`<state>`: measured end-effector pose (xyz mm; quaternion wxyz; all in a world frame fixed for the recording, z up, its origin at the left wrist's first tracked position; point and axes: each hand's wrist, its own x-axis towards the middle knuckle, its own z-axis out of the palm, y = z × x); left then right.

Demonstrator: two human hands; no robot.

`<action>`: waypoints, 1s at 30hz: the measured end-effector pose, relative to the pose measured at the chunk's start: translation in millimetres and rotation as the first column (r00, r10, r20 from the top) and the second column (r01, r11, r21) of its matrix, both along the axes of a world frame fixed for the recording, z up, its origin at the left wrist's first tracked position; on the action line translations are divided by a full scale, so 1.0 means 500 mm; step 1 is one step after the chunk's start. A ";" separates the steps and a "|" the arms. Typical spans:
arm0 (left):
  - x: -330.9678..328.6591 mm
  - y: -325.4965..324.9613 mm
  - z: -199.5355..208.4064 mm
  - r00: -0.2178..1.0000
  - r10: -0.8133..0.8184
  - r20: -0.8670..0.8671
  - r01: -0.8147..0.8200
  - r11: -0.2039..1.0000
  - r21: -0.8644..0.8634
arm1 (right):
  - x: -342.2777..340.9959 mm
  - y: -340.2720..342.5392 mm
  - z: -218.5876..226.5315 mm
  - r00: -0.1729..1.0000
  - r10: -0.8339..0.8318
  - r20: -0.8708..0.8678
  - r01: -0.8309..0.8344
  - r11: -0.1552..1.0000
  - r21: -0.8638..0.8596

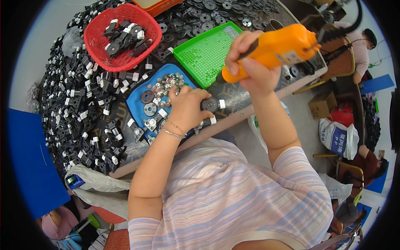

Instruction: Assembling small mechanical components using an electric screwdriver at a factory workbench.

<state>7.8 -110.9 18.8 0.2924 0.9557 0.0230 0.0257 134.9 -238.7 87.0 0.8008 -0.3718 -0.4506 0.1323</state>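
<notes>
My right hand (254, 68) is wrapped round an orange handheld power screwdriver (287, 43), raised over the table's near edge. Its dark tip points down and left, and a black cord leads off its far end. Fingers spread, my left hand (186, 109) rests over a blue mat (137, 102). Small round metal parts (170, 83) lie at its fingertips. A black wheel piece with a white end (209, 105) sits between thumb and forefinger; whether they grip it is unclear. More black-and-white pieces (136, 130) lie on the mat, some partly hidden under the hand.
Behind the mat stand a red basket (93, 48) of black assemblies and a green perforated tray (200, 58). Black-and-white parts (79, 112) heap up at left; black discs (204, 16) cover the far side. A cardboard box (323, 105) and white sacks are at right, where other people sit.
</notes>
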 end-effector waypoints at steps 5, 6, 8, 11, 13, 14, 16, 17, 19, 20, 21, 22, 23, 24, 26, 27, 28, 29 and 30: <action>0.003 -0.002 0.005 0.999 -0.003 -0.035 0.004 1.000 0.030 | -0.057 -0.017 0.005 0.999 0.046 0.007 -0.045 0.993 -0.110; 0.003 -0.002 0.006 0.999 -0.004 -0.042 0.006 0.999 0.039 | -0.065 -0.017 0.000 0.999 0.043 0.007 -0.042 0.993 -0.111; 0.001 -0.003 -0.003 1.000 -0.004 -0.005 0.005 0.999 0.042 | -0.077 -0.017 -0.012 0.999 0.042 -0.026 -0.045 0.988 -0.148; -0.001 -0.006 -0.002 1.000 0.007 0.029 -0.008 0.999 0.038 | -0.087 -0.018 -0.018 0.999 0.036 -0.041 -0.042 0.988 -0.152; -0.003 -0.007 0.001 0.999 0.019 0.028 -0.020 0.999 0.032 | -0.089 -0.015 -0.020 0.998 0.033 -0.049 -0.039 0.988 -0.147; -0.005 -0.008 0.001 0.999 0.017 0.039 -0.019 0.999 0.044 | -0.089 -0.013 -0.020 0.999 0.029 -0.038 -0.034 0.990 -0.136; -0.008 -0.010 0.002 0.999 0.015 0.051 -0.018 0.998 0.059 | -0.091 -0.008 -0.023 0.999 0.026 -0.026 -0.029 0.992 -0.122; -0.009 -0.012 0.002 0.998 0.020 0.060 -0.023 0.998 0.063 | -0.092 -0.005 -0.024 0.999 0.020 -0.028 -0.023 0.993 -0.114; -0.010 -0.012 0.003 0.997 0.024 0.070 -0.029 0.997 0.069 | -0.091 -0.002 -0.028 1.000 0.014 -0.028 -0.016 0.994 -0.104; -0.010 -0.012 0.002 0.997 0.021 0.070 -0.025 0.998 0.064 | -0.090 -0.002 -0.031 0.999 0.026 -0.035 -0.030 0.992 -0.121; -0.010 -0.012 0.002 0.997 0.018 0.070 -0.022 0.998 0.059 | -0.088 -0.002 -0.032 0.998 0.038 -0.042 -0.043 0.990 -0.137; -0.010 -0.013 0.004 0.997 0.017 0.071 -0.022 0.998 0.061 | -0.089 -0.001 -0.034 0.998 0.038 -0.041 -0.043 0.990 -0.135; -0.011 -0.013 0.006 0.998 0.017 0.067 -0.021 0.998 0.057 | -0.089 0.000 -0.035 0.998 0.032 -0.054 -0.039 0.989 -0.140; -0.010 -0.013 0.008 0.998 0.017 0.062 -0.020 0.998 0.052 | -0.090 0.000 -0.035 0.997 0.025 -0.067 -0.035 0.989 -0.145; -0.009 -0.013 0.009 0.999 0.016 0.048 -0.019 0.998 0.054 | -0.091 0.001 -0.035 0.998 0.007 -0.057 -0.016 0.988 -0.155; -0.008 -0.013 0.009 0.999 0.015 0.033 -0.016 0.998 0.054 | -0.091 0.001 -0.035 0.999 -0.012 -0.048 0.004 0.986 -0.167; -0.008 -0.013 0.008 0.999 0.014 0.033 -0.016 0.998 0.054 | -0.090 0.004 -0.036 0.999 -0.013 -0.048 0.005 0.986 -0.166; -0.007 -0.013 0.004 0.998 0.018 0.054 -0.021 0.999 0.045 | -0.088 0.009 -0.038 1.000 -0.025 -0.012 0.023 0.988 -0.153; -0.006 -0.013 0.001 0.997 0.023 0.075 -0.026 0.999 0.036 | -0.088 0.012 -0.039 0.999 -0.038 0.025 0.041 0.989 -0.139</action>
